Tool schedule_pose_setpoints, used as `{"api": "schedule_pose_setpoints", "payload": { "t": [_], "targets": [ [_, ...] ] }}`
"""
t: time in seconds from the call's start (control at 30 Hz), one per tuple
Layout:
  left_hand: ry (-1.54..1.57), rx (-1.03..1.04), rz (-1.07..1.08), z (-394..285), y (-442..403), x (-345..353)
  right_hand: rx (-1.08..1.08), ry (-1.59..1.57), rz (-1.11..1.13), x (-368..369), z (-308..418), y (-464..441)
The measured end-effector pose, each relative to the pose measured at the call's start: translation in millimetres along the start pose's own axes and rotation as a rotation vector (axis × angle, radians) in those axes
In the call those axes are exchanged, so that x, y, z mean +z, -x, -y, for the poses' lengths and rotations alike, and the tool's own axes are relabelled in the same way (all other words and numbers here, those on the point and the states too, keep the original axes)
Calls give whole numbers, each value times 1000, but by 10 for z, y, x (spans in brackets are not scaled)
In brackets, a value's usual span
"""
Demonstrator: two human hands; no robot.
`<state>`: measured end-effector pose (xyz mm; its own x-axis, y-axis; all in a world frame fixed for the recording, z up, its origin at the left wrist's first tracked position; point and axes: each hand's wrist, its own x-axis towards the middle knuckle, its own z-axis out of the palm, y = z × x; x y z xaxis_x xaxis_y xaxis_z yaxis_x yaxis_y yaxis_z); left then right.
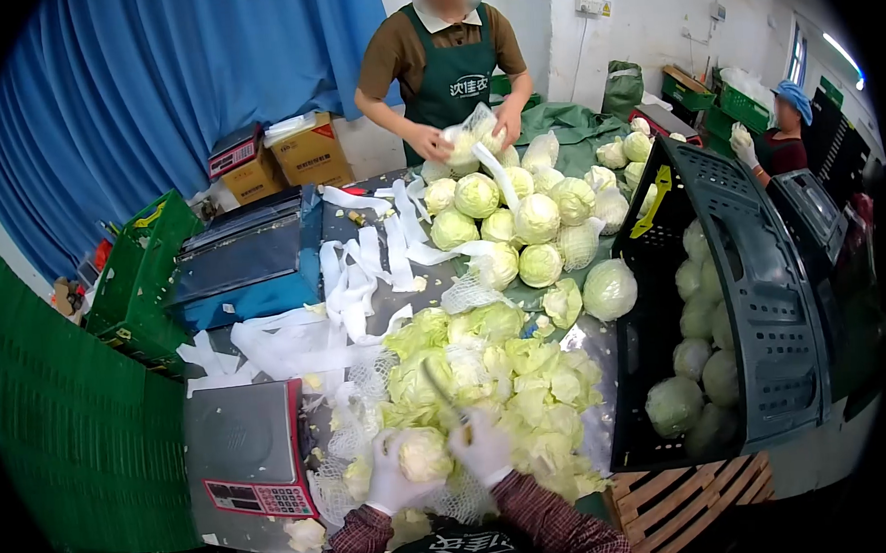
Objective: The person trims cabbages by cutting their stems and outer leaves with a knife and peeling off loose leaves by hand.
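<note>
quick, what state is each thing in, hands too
left hand: gloved, closed around a cabbage
held cabbage: pale, in the left hand
right hand: gloved, gripping a knife
knife: blade out, blurred
leaves: loose, heaped
cabbage pile: whole heads, some netted
white strips: strewn about
scale: flat, display unreadable
black crate: open, cabbages inside
blue curtain: hanging in folds

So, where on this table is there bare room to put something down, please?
The plate of the red-edged scale, left of the netting, looks mostly bare. A narrow patch of grey tabletop lies free between the loose leaves and the dark crate. The middle is crowded with leaves, white strips and cabbages.
</note>
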<state>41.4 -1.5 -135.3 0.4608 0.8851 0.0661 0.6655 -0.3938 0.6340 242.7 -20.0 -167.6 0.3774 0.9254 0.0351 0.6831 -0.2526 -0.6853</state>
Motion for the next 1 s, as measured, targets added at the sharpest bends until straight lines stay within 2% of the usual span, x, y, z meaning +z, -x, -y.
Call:
{"api": "schedule_pose_setpoints", "payload": {
  "t": [0.03,0.07,0.1,0.13,0.17,0.2,0.27,0.33,0.4,0.47,0.5,0.53,0.6,0.67,0.73,0.77,1.0],
  "targets": [
    [94,-16,-98,65,-4,77,62,21,31,-38,-156,-94],
    [85,-9,-118,203,-6,139,-13,58,-107,-76,-436,-216],
    [469,-188,-261,341,28,267,-83,101,-240,-130,-651,-283],
    [856,-372,-387,403,62,350,-82,103,-240,-202,-592,-230],
    [856,-371,-415,318,56,322,-120,65,-237,-320,-382,-213],
    [921,-469,-457,102,135,314,-134,36,-228,-426,-212,-74],
    [996,-564,-492,-21,209,494,-225,-32,-32,-453,107,151],
    [563,-359,-408,144,349,773,-238,-96,17,-233,221,224],
    [361,-253,-184,-16,232,286,-232,-148,70,-234,148,266],
    [-54,116,-120,-113,5,-17,-239,-238,230,-299,89,204],
    [47,53,-4,-50,-119,-36,-325,-302,222,-265,15,188],
    [47,52,-3,65,-261,7,-325,-302,223,-299,22,222],
    [187,95,263,272,-476,112,-254,-333,83,-422,96,327],
    [201,114,235,67,-521,59,-235,-213,95,-516,51,490],
    [-205,60,243,-306,-455,-33,-177,-97,102,-530,-17,676],
    [-233,110,191,-254,-442,5,-180,-34,119,-497,-9,716],
    [10,3,44,-202,-249,238,-203,42,127,-243,-102,873]
  ]
}}
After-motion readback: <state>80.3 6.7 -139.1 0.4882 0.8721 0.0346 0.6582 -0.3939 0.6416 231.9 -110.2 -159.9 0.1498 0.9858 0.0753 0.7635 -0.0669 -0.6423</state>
